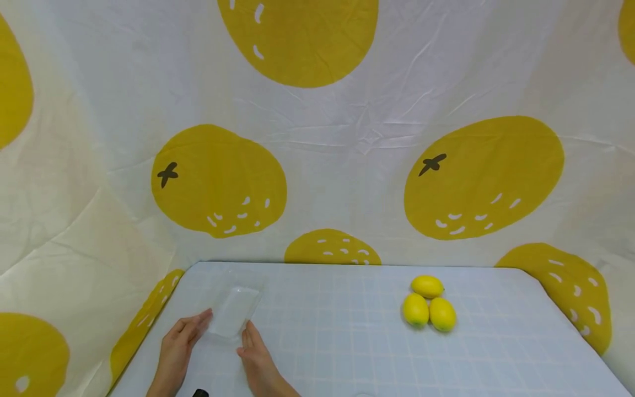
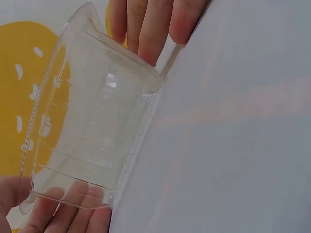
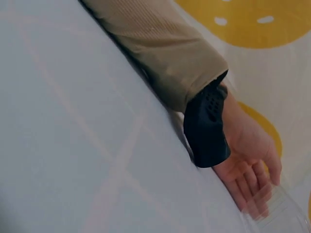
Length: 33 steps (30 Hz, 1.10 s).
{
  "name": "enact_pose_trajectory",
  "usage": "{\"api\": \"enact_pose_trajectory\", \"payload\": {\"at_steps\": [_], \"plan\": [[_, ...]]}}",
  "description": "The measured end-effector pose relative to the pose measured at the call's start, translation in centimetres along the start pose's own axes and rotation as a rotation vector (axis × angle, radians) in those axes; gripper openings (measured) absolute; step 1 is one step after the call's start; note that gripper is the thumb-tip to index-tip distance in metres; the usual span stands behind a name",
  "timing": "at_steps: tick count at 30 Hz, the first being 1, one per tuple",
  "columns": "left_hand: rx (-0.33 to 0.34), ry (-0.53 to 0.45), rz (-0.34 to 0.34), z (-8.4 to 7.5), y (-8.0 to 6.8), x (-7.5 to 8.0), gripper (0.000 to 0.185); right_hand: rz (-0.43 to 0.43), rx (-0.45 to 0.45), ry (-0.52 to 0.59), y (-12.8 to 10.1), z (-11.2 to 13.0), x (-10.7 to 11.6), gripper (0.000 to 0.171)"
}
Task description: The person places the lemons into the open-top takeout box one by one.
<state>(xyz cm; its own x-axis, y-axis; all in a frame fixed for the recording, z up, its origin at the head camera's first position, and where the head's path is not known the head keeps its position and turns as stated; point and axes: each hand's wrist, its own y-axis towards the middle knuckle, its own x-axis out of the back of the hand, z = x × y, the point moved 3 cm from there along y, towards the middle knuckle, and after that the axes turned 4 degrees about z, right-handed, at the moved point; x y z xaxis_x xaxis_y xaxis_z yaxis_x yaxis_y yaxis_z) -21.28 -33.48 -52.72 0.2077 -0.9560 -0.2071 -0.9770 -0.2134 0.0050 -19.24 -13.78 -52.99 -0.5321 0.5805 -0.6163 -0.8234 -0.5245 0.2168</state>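
Note:
A clear plastic tray [image 1: 233, 310] lies on the pale checked table [image 1: 337, 342] near its left edge. My left hand [image 1: 186, 331] rests with straight fingers against the tray's left side. My right hand [image 1: 250, 344] touches its near right corner the same way. In the left wrist view the tray [image 2: 87, 126] is empty, with left fingers [image 2: 68, 206] showing through its lower end and right fingers [image 2: 146, 24] at its far end. The right wrist view shows my left hand [image 3: 248, 165], in a beige sleeve and black wrist strap, reaching the tray's edge [image 3: 282, 213].
Three yellow lemons [image 1: 428, 303] sit close together at the table's right rear. A white cloth printed with big yellow fruit [image 1: 218, 179] hangs behind and around the table. The table's left edge [image 1: 149, 331] runs just beside my left hand.

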Motion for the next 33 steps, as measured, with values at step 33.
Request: {"api": "enact_pose_trajectory", "payload": {"at_steps": [33], "plan": [[0.167, 0.167, -0.015, 1.3, -3.9, -8.1, 0.034, 0.157, -0.086, -0.070, -6.5, 6.7, 5.5, 0.083]]}}
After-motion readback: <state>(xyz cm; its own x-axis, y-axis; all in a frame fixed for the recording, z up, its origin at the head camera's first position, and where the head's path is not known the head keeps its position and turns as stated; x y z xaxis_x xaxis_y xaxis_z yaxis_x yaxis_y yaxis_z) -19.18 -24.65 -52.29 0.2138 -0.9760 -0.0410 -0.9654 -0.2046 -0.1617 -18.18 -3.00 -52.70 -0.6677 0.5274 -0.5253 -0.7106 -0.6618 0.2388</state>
